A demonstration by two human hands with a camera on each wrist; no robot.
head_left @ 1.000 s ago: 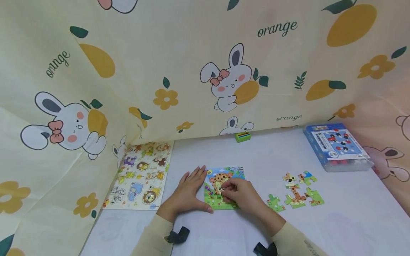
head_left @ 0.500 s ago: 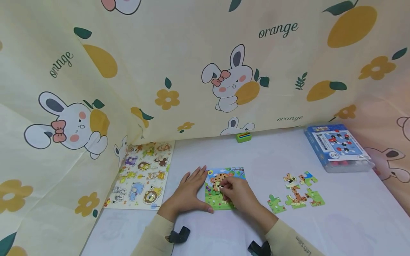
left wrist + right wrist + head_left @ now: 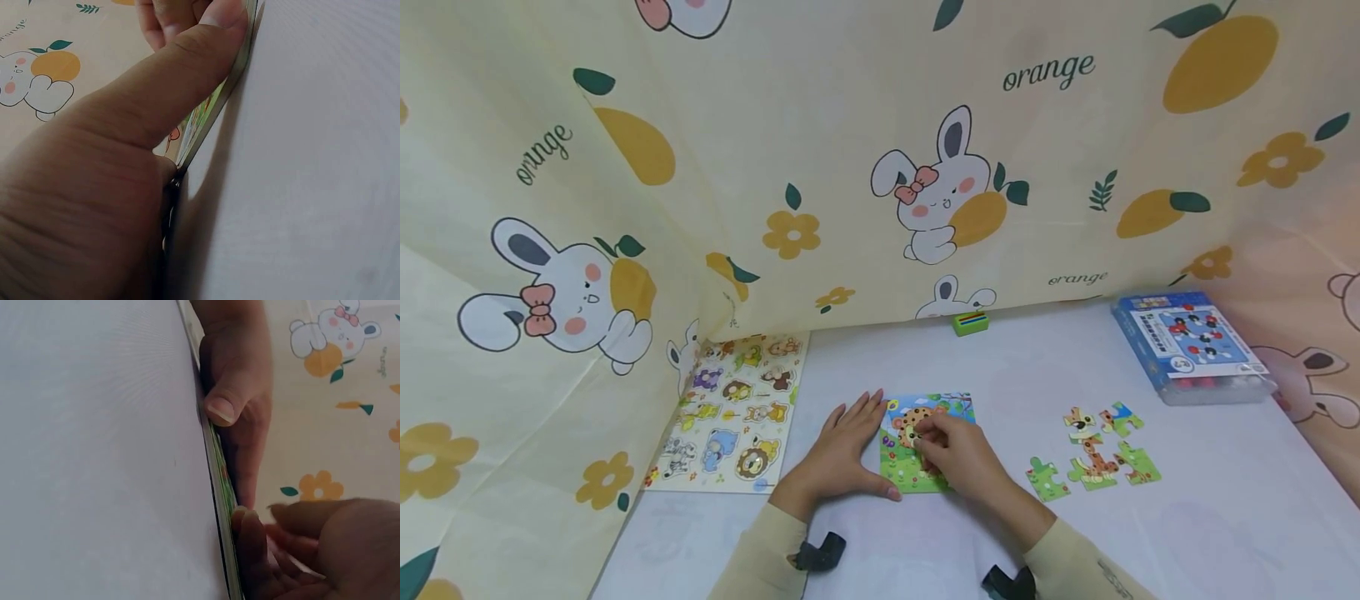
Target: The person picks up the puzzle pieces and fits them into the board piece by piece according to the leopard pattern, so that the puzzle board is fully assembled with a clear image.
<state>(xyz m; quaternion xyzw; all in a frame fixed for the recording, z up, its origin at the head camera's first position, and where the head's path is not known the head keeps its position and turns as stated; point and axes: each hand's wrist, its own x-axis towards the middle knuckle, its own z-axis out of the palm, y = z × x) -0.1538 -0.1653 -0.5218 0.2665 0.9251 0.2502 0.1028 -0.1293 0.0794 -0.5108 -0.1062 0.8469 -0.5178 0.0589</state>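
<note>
A square jigsaw board (image 3: 895,471) with a leopard picture on green grass lies in the middle of the table. Along its left side rests my left hand (image 3: 847,450), fingers straight and thumb spread at the board's lower left corner. The left wrist view shows that thumb (image 3: 200,50) lying along the board's edge. My right hand (image 3: 958,454) bends over the board's right half, its curled fingertips down on the leopard. From the right wrist view, a fingertip (image 3: 247,522) meets the board near its edge; I cannot tell whether a piece is pinched there.
Several loose jigsaw pieces (image 3: 1097,462) lie right of the board. A sheet of cartoon animals (image 3: 778,396) is on the left. At the back are a small green block (image 3: 970,323) and, farther right, a blue-and-clear box (image 3: 1195,346). A printed cloth (image 3: 835,150) hangs behind.
My right hand has shifted slightly left over the board, its fingertips staying at the leopard. The left hand keeps its place, and the loose pieces lie as before.
</note>
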